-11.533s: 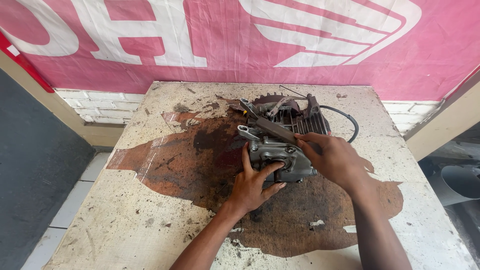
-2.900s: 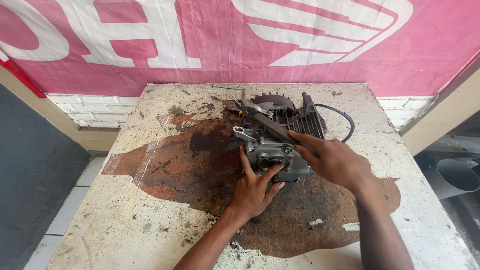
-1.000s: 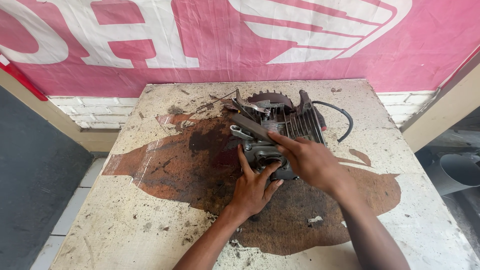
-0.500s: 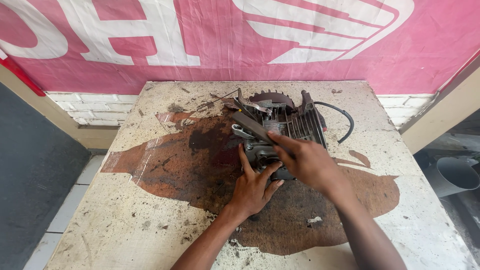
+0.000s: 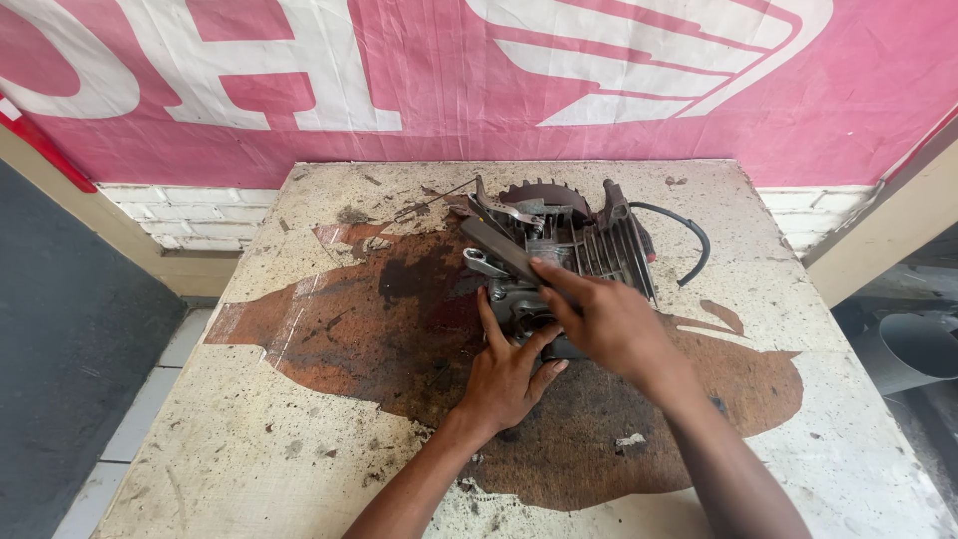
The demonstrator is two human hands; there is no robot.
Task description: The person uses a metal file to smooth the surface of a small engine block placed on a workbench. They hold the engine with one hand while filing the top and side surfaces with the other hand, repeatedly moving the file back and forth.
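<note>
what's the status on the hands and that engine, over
Left hand braced flat on small engine, near side. Right hand grips flat dark tool laid across engine top. Black cable trails off far side; nothing blocking.

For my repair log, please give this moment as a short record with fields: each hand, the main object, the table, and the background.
left hand: left hand pressed flat on the near side of the small engine
right hand: right hand grips a flat dark tool laid on the engine top
main object: grey engine with cooling fins and a black cable
table: worn table with a dark stain
background: pink banner
</note>
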